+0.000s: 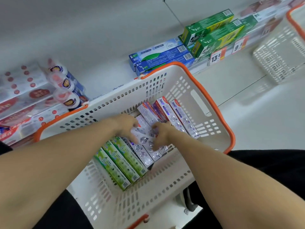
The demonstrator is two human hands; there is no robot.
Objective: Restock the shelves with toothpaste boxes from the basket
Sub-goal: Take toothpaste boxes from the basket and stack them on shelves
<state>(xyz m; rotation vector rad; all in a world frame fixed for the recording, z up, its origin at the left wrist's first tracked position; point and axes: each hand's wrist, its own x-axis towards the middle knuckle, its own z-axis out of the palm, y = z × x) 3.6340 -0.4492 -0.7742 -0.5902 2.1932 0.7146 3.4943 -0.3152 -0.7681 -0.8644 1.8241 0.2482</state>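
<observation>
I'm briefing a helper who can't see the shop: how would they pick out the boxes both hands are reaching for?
Start at the white basket with orange handles, in front of the shelf. Inside lie three green boxes on the left and white-and-purple boxes beside them. The left hand and right hand are on the white-and-purple ones, printed with shiny round bubbles.

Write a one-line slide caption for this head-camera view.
Both hands, left and right, reach into the white basket onto purple-white toothpaste boxes, beside green boxes.
</observation>
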